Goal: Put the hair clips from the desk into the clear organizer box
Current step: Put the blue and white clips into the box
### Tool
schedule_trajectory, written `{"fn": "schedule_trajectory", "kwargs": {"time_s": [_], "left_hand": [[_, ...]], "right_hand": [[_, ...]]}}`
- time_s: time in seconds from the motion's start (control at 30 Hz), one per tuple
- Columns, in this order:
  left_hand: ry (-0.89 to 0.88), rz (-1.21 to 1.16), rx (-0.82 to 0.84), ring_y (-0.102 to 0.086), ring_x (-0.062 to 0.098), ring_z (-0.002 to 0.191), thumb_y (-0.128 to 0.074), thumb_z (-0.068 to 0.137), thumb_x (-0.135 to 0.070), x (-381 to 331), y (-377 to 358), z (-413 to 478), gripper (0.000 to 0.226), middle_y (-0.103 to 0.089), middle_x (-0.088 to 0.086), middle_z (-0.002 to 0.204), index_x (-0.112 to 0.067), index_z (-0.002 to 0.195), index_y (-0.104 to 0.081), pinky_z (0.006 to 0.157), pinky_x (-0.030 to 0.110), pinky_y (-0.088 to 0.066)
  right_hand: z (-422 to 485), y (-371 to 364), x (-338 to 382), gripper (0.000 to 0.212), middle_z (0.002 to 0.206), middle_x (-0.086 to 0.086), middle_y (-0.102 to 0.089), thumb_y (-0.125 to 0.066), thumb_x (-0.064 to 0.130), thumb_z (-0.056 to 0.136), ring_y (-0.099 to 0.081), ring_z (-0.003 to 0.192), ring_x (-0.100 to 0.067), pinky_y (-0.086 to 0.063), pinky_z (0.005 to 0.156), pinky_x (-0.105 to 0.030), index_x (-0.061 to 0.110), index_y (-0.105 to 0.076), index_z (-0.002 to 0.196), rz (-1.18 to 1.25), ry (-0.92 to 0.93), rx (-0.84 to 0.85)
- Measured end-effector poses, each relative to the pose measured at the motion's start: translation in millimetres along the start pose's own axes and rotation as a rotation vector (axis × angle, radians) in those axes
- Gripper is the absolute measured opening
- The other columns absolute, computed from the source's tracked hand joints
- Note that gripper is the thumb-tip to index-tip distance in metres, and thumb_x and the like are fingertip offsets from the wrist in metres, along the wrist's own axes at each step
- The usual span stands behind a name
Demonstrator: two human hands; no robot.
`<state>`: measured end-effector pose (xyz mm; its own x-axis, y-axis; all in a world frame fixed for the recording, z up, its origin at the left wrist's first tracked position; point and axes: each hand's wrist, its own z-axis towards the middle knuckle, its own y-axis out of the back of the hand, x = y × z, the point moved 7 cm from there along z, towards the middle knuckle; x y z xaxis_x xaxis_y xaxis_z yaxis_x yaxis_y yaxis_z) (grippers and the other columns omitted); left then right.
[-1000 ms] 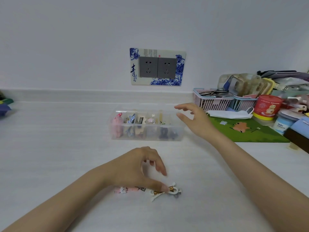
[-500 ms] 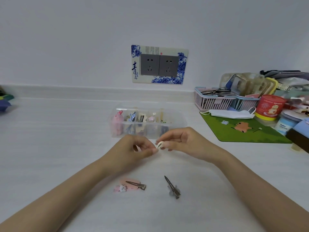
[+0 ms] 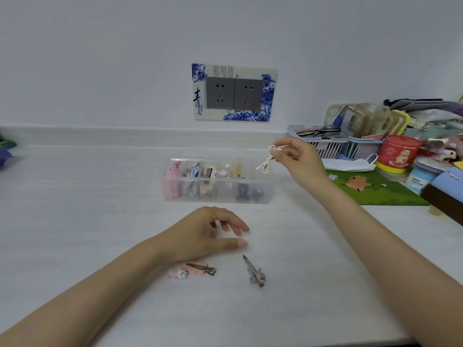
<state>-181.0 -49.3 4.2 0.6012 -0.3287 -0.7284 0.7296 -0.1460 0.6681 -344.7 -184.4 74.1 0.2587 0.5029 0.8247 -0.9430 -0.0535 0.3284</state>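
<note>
In the head view, the right hand point(image 3: 298, 161) pinches a white clip point(image 3: 266, 161) by its top, dangling it over the right end of the box point(image 3: 218, 194). The left hand point(image 3: 208, 234) hangs loosely curled, holding nothing, above a pink clip point(image 3: 186, 271) and a grey clip point(image 3: 254, 272) on the desk point(image 3: 100, 221). These look light, stiff and springy, best pinched by the metal shank. The socket plate point(image 3: 234, 92) bears a blue "青"; the red tub point(image 3: 398, 152) label is unreadable.

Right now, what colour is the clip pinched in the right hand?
The cream-white bow hair clip has small dark dots; head view shows it best.
</note>
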Motion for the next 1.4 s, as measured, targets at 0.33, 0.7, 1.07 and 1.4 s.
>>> {"fn": "schedule_trajectory", "kwargs": {"time_s": [0.33,0.7,1.07,1.4], "left_hand": [[-0.121,0.071,0.115,-0.055,0.002,0.096,-0.076,0.074,-0.032,-10.3,-14.8,-4.3,0.018,-0.064,-0.014,0.090,-0.031,0.092,-0.074,0.085,0.009,-0.036],[-0.033,0.282,-0.033,-0.052,0.004,0.078,-0.066,0.083,-0.031,5.6,2.2,0.6,0.007,-0.065,-0.012,0.083,-0.026,0.085,-0.069,0.066,0.011,-0.038],[0.025,-0.036,-0.228,-0.045,0.001,0.062,-0.067,0.084,-0.026,32.4,21.9,8.2,0.004,-0.060,-0.007,0.075,-0.024,0.080,-0.067,0.057,0.014,-0.035],[-0.002,0.004,-0.229,-0.053,0.025,0.078,-0.063,0.086,-0.027,44.3,30.1,8.4,0.022,-0.064,-0.005,0.091,-0.029,0.108,-0.057,0.064,0.017,-0.043]], "right_hand": [[1.9,-13.7,-13.4,0.022,0.108,0.008,-0.057,-0.059,0.021,0.089,-0.049,0.096,-0.008,-0.036,0.084,-0.020,0.019,-0.064,0.110,-0.487,0.169,0.078],[-75.7,-48.8,-6.2,0.009,0.081,0.005,-0.071,-0.063,0.015,0.087,-0.062,0.075,-0.004,-0.047,0.076,-0.022,0.012,-0.071,0.090,-0.088,-0.011,0.502],[-80.8,-64.8,-2.1,0.017,0.074,0.000,-0.069,-0.071,0.009,0.080,-0.064,0.067,-0.008,-0.050,0.066,-0.014,0.020,-0.069,0.094,0.132,-0.066,0.449],[11.8,-3.0,-6.4,0.008,0.081,0.001,-0.069,-0.068,0.020,0.083,-0.057,0.066,0.007,-0.038,0.059,-0.005,0.015,-0.067,0.090,-0.264,0.042,0.123]]}}
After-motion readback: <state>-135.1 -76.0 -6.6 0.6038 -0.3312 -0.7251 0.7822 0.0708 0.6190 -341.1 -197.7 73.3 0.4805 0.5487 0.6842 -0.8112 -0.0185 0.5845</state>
